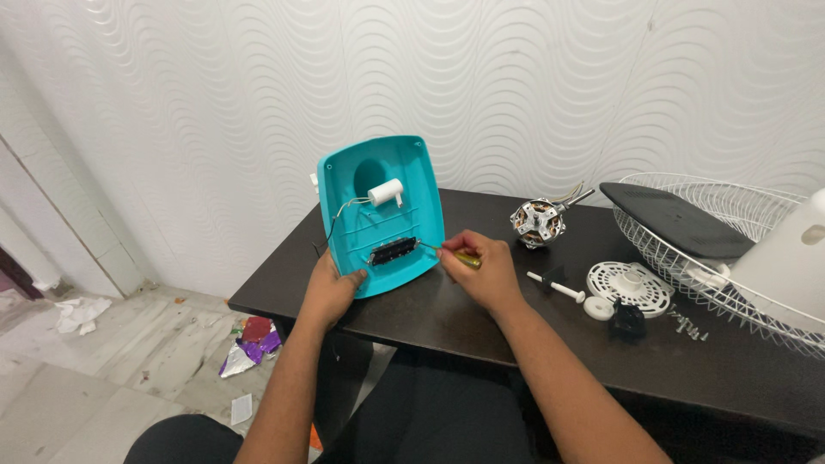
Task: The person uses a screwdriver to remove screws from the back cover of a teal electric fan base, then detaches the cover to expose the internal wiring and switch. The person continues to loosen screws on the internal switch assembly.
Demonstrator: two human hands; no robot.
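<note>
Forearms: both reach up from the bottom edge, over dark trousers, toward the middle of the dark table [447, 322].
Table: dark brown top, running from 9 o'clock across to the right edge, set against a white wall with a wavy relief.
Fan guard: white wire grille [730, 258] at 3 o'clock, with a black flat panel [675, 219] lying in it and a white plastic housing [786, 262] over its right side.
Fan base: turquoise plastic shell [382, 210] just above centre, tilted up on its lower edge with the hollow inside facing the camera; a white cylindrical part [386, 192] and thin wires sit inside, and a black switch block [394, 251] near the lower edge.
Left hand: left hand [335, 288] grips the shell's lower left corner, fingers wrapped behind the rim, thumb in front.
Right hand: right hand [481, 266] has its fingers clamped around a yellow-handled screwdriver [455, 255], whose tip points at 9 o'clock and meets the right end of the switch block.
Motor: bare fan motor [537, 222] with copper windings at 2 o'clock from the hands.
Small parts: white round disc [630, 283], white shaft piece [557, 288], black knob [627, 318] and loose screws [687, 325] near the guard.
Floor: pale tiles at 8 o'clock with crumpled foil [249, 348] and paper scraps.
</note>
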